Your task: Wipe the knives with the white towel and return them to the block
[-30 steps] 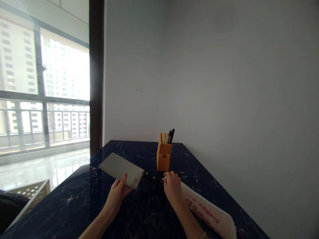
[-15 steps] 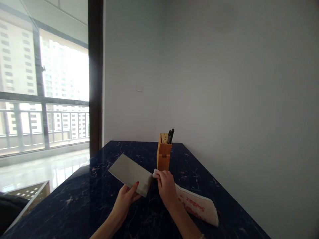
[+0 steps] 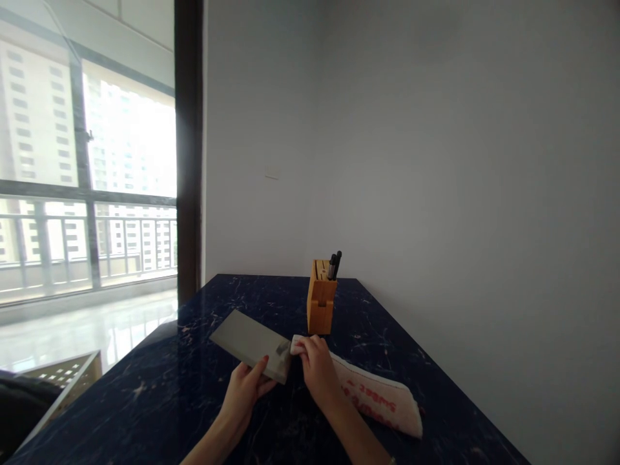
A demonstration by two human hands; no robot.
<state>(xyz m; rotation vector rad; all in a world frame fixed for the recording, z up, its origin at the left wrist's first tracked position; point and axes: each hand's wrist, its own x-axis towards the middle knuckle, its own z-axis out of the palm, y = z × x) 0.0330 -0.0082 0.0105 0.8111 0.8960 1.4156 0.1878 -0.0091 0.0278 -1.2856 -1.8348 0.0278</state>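
Compared w/ one sec. ago, the right hand (image 3: 320,371) has come in from the tail of the black handle to the heel end of the cleaver (image 3: 245,339), and the folded end of the white towel w/ red lettering (image 3: 380,397) is brought there too; the handle, seen clearly then, is hidden now. For the work in hand this probably means that the towel has passed from handle to blade, as a dark reflection shows on the steel just beside it — whether cloth and steel truly touch, I cannot tell. The left hand (image 3: 242,391) has shifted a little to the right together w/ the blade. Its grip is closed on the near edge of the cleaver, thumb on the upper face, fingers bent underneath; the forearm rises from the bottom edge, pointing fwd and slightly right. The right grip is closed on the towel end, fingers curled and back of the hand up; if it holds the handle also, cannot be seen. The cleaver is over the dark blue marbled tabletop (image 3: 145,400), broad face up, slightly tilted — in front and to the left of the wooden knife block (image 3: 320,307).
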